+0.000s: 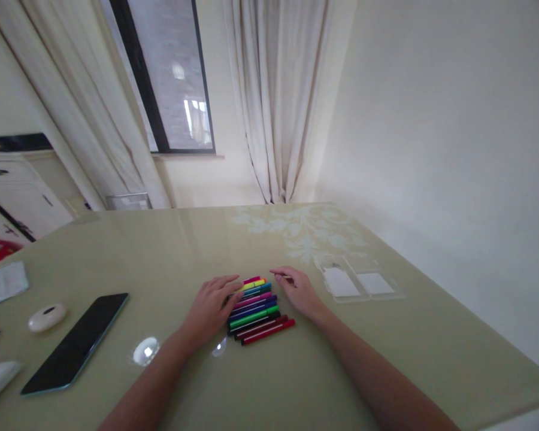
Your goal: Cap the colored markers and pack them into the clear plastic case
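Note:
Several coloured marker pens (pixel 257 308) lie side by side in a row on the olive-green table (pixel 170 257). My left hand (pixel 211 305) rests flat at the left ends of the pens, fingers stretched out and touching them. My right hand (pixel 299 290) lies at the right side of the row, near the top pens, fingers loosely extended; one thin pen seems to lie under its fingertips. An open clear plastic case (pixel 359 281) with two white inserts lies just right of my right hand.
A dark tablet (pixel 76 342) lies at the left, with a white oval object (pixel 47 316) beside it and papers (pixel 2 282) at the left edge. The wall runs close along the table's right side. A window and curtains stand behind.

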A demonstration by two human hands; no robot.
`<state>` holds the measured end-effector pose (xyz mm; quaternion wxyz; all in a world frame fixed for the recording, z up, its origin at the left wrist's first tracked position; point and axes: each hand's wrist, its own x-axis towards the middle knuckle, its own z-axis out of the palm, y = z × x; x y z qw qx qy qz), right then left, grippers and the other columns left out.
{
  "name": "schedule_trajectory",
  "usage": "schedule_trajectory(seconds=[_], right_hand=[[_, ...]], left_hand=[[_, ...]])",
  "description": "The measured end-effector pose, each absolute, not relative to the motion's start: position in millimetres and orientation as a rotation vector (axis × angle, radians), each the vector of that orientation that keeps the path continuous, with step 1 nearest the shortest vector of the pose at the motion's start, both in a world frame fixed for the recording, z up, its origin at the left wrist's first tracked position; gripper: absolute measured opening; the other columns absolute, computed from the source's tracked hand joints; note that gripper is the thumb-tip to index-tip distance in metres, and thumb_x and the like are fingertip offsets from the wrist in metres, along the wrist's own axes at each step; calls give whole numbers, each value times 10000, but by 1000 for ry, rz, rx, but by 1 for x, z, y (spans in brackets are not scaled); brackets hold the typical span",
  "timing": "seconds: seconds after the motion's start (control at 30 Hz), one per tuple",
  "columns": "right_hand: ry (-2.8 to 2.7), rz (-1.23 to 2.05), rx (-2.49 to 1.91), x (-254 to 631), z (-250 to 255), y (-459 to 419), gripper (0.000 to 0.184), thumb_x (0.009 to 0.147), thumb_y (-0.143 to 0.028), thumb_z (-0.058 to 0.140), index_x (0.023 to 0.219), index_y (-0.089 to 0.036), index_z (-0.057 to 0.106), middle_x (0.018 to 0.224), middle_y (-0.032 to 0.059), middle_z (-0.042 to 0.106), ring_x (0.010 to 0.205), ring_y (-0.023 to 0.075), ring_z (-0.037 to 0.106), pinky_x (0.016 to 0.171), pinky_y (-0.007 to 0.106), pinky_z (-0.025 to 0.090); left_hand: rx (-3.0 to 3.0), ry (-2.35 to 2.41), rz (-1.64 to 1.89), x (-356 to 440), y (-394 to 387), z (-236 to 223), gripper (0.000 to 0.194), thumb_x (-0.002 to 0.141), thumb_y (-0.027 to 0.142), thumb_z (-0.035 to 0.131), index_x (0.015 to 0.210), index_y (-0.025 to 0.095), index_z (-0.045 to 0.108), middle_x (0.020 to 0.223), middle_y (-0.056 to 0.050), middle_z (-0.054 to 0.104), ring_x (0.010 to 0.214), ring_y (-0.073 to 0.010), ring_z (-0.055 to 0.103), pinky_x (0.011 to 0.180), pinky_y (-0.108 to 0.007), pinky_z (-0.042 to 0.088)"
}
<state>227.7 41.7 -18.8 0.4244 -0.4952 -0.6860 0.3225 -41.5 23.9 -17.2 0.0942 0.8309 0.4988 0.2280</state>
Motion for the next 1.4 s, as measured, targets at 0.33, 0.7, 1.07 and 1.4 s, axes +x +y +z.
schedule_trajectory(seconds=[0.33,0.7,1.07,1.4], right_hand=[[-1780,737,-1200,227,-27,50,389,1001,-475,517,1158,-220,766,1192,107,755,1117,243,689,1013,408,526],[-1773,821,-1233,206,-31,42,673,1046,-656,302,1438,-203,607,1488,140,597,1405,256,533,1234,468,334],[-1929,640,-1165,205,-32,40,643,1064,-609,291,1428,-196,624,1481,137,602,1400,254,526,1236,453,333],[-1884,413,-1300,213,-27,48,569,1062,-504,353,1465,-169,573,1531,164,545,1442,292,478,1231,476,322]], left_hand=[[2686,1458,595,-1,-1,-22,758,994,695,405,1583,217,421,1641,-139,411,1487,-310,420,1216,-498,318],[2761,1527,427,21,-2,-41,1014,921,823,357,1623,92,306,1656,-224,327,1549,-377,296,1246,-526,267],[2724,1683,603,39,-4,-50,1014,910,819,379,1600,76,347,1625,-235,398,1549,-399,287,1252,-550,243],[2627,1771,524,20,14,-40,956,917,805,386,1535,78,449,1618,-254,402,1528,-405,331,1225,-550,296]])
